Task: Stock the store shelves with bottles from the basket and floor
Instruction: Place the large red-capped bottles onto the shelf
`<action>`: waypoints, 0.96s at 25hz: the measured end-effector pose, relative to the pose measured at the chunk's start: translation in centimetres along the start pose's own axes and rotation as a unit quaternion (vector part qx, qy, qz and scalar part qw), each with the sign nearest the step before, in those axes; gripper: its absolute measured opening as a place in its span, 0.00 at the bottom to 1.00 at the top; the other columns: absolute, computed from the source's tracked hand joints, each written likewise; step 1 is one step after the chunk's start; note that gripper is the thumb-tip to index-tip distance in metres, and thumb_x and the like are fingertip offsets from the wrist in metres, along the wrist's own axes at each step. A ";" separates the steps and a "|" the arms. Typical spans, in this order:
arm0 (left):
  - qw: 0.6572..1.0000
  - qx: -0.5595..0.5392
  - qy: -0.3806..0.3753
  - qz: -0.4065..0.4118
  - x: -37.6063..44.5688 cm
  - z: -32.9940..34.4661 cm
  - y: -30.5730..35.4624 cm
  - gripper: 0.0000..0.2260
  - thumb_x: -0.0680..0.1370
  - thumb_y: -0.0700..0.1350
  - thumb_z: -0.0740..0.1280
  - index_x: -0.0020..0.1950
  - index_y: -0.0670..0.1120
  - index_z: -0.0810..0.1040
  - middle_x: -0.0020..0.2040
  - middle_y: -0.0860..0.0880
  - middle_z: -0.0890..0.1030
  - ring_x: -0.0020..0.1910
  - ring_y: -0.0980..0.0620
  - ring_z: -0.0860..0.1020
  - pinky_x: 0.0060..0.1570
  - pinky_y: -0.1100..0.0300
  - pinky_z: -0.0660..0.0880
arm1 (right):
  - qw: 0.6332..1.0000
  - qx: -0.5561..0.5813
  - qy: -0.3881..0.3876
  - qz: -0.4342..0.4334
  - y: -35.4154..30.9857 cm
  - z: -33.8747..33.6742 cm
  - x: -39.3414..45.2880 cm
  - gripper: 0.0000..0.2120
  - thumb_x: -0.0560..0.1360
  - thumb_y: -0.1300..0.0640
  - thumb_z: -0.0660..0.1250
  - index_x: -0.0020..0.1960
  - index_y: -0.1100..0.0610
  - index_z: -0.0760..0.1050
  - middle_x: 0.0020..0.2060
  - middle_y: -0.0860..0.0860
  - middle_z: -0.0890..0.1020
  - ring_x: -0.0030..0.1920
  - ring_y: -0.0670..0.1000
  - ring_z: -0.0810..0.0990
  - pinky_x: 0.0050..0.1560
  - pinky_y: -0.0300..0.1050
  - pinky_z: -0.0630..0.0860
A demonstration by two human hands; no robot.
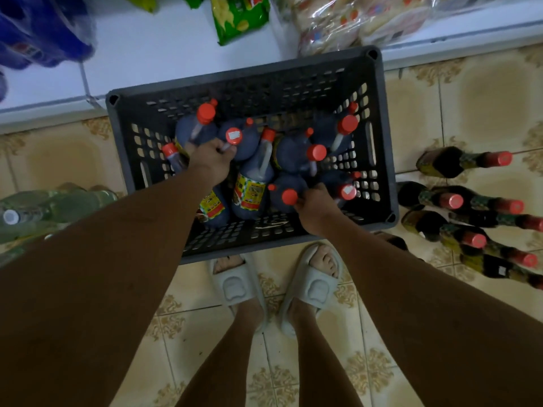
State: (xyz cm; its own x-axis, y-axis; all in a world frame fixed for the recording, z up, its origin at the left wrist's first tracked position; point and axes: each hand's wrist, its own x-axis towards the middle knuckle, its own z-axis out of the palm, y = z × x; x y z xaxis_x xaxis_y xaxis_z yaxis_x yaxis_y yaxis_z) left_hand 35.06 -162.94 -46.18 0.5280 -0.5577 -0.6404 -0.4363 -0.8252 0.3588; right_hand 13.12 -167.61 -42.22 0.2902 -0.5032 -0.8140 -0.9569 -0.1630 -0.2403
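Observation:
A dark grey plastic basket (382, 136) stands on the tiled floor against a low white shelf (164, 54). Several dark bottles with red caps fill it. My left hand (213, 163) is closed around the handle of one bottle (244, 139) at the basket's left middle. My right hand (316, 205) grips the neck of another dark bottle (283, 193) near the basket's front. Several slimmer dark bottles with red caps (458, 163) stand on the floor to the right of the basket.
Clear greenish bottles (44, 210) lie on the floor at the left. On the shelf sit a blue wrapped pack (44, 33), a green snack bag (235, 16) and clear bagged goods (346, 22). My sandalled feet (235, 283) stand just in front of the basket.

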 end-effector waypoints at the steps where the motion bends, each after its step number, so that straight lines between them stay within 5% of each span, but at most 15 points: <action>1: 1.000 0.000 -0.011 0.004 0.0 -0.1 0.3 0.13 0.82 0.53 0.62 0.55 0.44 0.76 0.65 0.41 0.64 0.65 0.40 0.70 0.64 0.54 0.70 | 0.999 0.048 0.004 -0.002 -0.1 0.1 -0.3 0.14 0.83 0.59 0.56 0.64 0.63 0.73 0.57 0.61 0.73 0.63 0.59 0.70 0.58 0.43 0.67; 3: 0.999 -0.011 -0.032 -0.010 -1.3 -0.8 1.2 0.15 0.81 0.55 0.61 0.59 0.46 0.76 0.76 0.41 0.52 0.72 0.38 0.63 0.70 0.50 0.65 | 0.984 0.177 0.017 0.027 -0.6 -0.1 -1.9 0.07 0.82 0.59 0.57 0.52 0.59 0.73 0.46 0.57 0.70 0.46 0.53 0.73 0.43 0.41 0.66; 5: 0.997 -0.053 -0.035 -0.053 -4.1 -2.9 2.3 0.15 0.78 0.59 0.61 0.54 0.50 0.78 0.77 0.41 0.56 0.73 0.39 0.62 0.71 0.49 0.64 | 0.952 0.301 0.009 0.047 -1.6 -0.8 -4.9 0.10 0.82 0.60 0.57 0.43 0.61 0.70 0.38 0.58 0.70 0.36 0.50 0.67 0.35 0.43 0.62; 7: 0.981 -0.173 -0.034 -0.082 -8.2 -6.5 4.2 0.16 0.67 0.65 0.64 0.40 0.53 0.78 0.67 0.38 0.73 0.67 0.37 0.71 0.66 0.45 0.69 | 0.914 0.398 -0.006 0.076 -3.1 -3.6 -10.5 0.10 0.82 0.60 0.58 0.47 0.66 0.72 0.41 0.64 0.73 0.39 0.53 0.70 0.36 0.44 0.64; 9: 0.957 -0.272 -0.029 -0.093 -12.9 -10.9 6.5 0.15 0.64 0.62 0.67 0.37 0.50 0.78 0.56 0.37 0.81 0.58 0.38 0.78 0.60 0.46 0.75 | 0.875 0.475 -0.024 0.092 -4.8 -7.9 -17.7 0.05 0.81 0.60 0.60 0.52 0.62 0.72 0.46 0.60 0.75 0.41 0.53 0.73 0.37 0.45 0.68; 13: 0.943 -0.317 -0.050 -0.084 -28.8 -21.9 12.2 0.09 0.73 0.49 0.71 0.48 0.45 0.82 0.54 0.39 0.83 0.53 0.44 0.81 0.50 0.50 0.75 | 0.804 0.587 -0.005 0.091 -7.8 -15.9 -33.6 0.11 0.82 0.56 0.62 0.63 0.56 0.73 0.53 0.53 0.79 0.48 0.51 0.78 0.45 0.47 0.75; 17: 0.930 -0.358 -0.067 -0.055 -40.4 -26.7 14.3 0.14 0.78 0.48 0.68 0.60 0.42 0.81 0.58 0.45 0.81 0.57 0.49 0.78 0.50 0.57 0.71 | 0.745 0.664 0.043 0.037 -8.4 -20.5 -46.0 0.04 0.83 0.56 0.59 0.51 0.51 0.73 0.45 0.49 0.77 0.46 0.50 0.77 0.49 0.48 0.73; 19: 0.923 -0.377 -0.062 -0.041 -44.2 -27.4 15.5 0.15 0.78 0.49 0.68 0.62 0.44 0.80 0.56 0.47 0.81 0.56 0.51 0.77 0.51 0.60 0.72 | 0.709 0.703 0.059 0.018 -8.0 -22.1 -49.5 0.05 0.83 0.57 0.58 0.54 0.51 0.72 0.45 0.48 0.78 0.44 0.49 0.77 0.46 0.45 0.73; 22: 0.942 -0.330 -0.046 -0.032 -46.4 -26.6 16.7 0.14 0.72 0.62 0.69 0.46 0.53 0.86 0.56 0.45 0.82 0.56 0.45 0.79 0.61 0.53 0.73 | 0.684 0.725 0.078 -0.002 -5.8 -24.2 -52.4 0.13 0.84 0.56 0.57 0.68 0.53 0.70 0.49 0.47 0.77 0.47 0.50 0.77 0.46 0.46 0.74; 24: 0.944 -0.324 -0.064 -0.003 -48.6 -26.7 19.2 0.15 0.77 0.56 0.67 0.35 0.49 0.82 0.48 0.45 0.82 0.51 0.46 0.78 0.50 0.58 0.73 | 0.702 0.707 0.087 -0.009 -3.9 -25.4 -53.4 0.14 0.84 0.54 0.57 0.69 0.52 0.69 0.50 0.46 0.76 0.50 0.50 0.76 0.46 0.46 0.74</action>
State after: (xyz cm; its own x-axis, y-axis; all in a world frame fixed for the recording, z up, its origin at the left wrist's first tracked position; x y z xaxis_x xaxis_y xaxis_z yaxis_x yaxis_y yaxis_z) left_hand 20.47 -154.09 10.01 0.4191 -0.5721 -0.7050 0.1259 -0.7324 0.6692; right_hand 1.68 -161.65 15.65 0.1825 -0.6275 -0.7569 0.0274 0.7728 -0.6341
